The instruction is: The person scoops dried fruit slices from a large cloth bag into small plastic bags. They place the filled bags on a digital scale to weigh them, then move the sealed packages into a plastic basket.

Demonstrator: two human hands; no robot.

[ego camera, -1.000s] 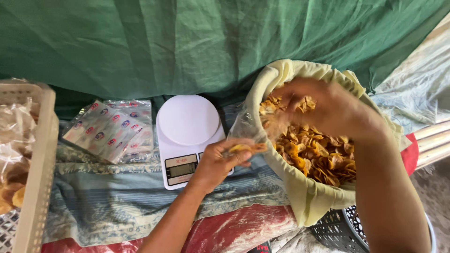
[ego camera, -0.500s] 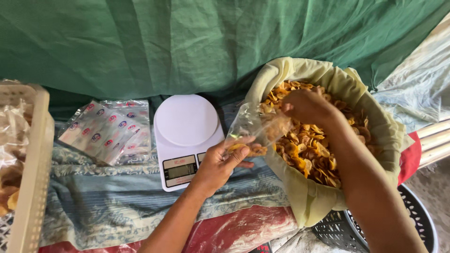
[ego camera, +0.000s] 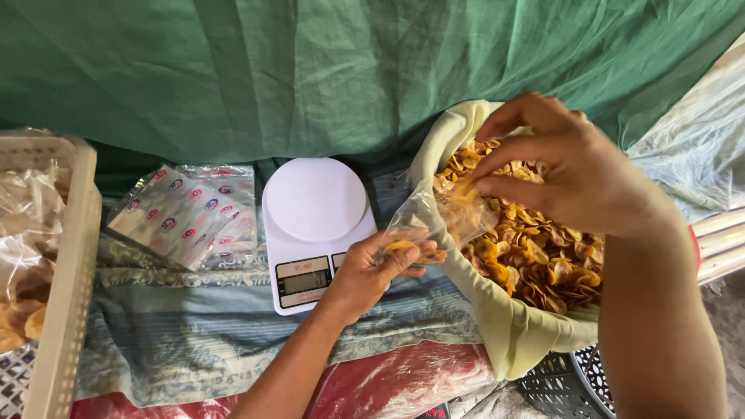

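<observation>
My left hand (ego camera: 372, 271) pinches the lower end of a small clear plastic bag (ego camera: 434, 225) holding a few yellow chips. It sits beside a white kitchen scale (ego camera: 314, 225), just in front of the scale's display. My right hand (ego camera: 566, 171) is above a large cream cloth-lined sack (ego camera: 504, 326) full of golden fried chips (ego camera: 535, 256). Its fingertips are pinched together at the open mouth of the clear bag, with a few chips in them.
A stack of empty printed clear bags (ego camera: 186, 217) lies left of the scale. A beige plastic basket (ego camera: 66, 279) with packed chips stands at the far left. A green tarp (ego camera: 310, 70) hangs behind. A black mesh basket (ego camera: 566, 384) sits under the sack.
My right hand lifted out of the chip sack and moved left to the mouth of the clear bag. The left hand has kept its hold on the bag by the scale.
</observation>
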